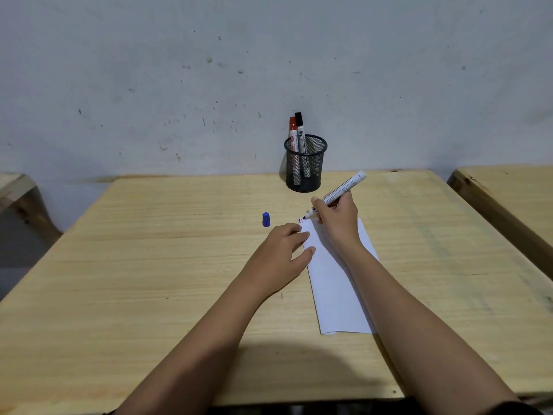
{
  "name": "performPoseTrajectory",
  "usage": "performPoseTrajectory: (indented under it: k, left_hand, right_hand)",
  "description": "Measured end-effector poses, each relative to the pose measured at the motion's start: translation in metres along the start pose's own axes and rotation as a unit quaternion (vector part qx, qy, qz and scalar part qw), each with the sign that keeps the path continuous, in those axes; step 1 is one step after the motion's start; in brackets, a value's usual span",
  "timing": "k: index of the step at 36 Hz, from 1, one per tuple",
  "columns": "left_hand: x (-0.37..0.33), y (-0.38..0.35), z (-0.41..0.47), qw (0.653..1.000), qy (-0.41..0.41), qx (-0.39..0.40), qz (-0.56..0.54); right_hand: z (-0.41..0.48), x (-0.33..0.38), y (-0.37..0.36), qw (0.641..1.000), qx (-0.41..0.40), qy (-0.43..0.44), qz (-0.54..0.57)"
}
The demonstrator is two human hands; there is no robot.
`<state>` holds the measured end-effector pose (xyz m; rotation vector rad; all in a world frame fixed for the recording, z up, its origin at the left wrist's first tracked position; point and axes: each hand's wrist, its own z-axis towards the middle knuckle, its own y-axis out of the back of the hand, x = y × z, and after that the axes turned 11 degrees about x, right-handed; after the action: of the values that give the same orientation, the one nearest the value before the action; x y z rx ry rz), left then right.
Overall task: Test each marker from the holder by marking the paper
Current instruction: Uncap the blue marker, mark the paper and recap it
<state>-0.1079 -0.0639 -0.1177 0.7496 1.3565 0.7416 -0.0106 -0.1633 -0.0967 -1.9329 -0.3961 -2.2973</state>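
Just right of frame centre, the right hand (336,218) has its fingers closed around an uncapped marker (338,193), tip at the paper's (338,283) top-left corner beside small marks too tiny to read. The left hand (279,256) lies flat, fingers spread, pinning the paper's left edge and holding nothing. A blue cap (266,219) stands on the surface (149,265) left of it. Above, the mesh holder (305,163) half hides a red marker (294,145) and a black marker (301,142).

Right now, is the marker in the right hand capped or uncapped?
Uncapped. The marker in the right hand has its bare tip on the paper; a blue cap stands apart on the table.
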Motion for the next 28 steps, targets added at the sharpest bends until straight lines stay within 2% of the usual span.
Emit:
performPoseTrajectory:
  k: [24, 28]
  left_hand:
    - [0.0025, -0.0013, 0.0017, 1.000, -0.004, -0.004, -0.010]
    - [0.0030, -0.0012, 0.0017, 1.000, -0.004, -0.006, -0.018]
  right_hand:
    - [-0.0021, 0.0034, 0.0004, 1.000, 0.015, -0.010, -0.002]
    - [-0.0040, 0.0055, 0.0025, 0.997, -0.006, -0.011, 0.075]
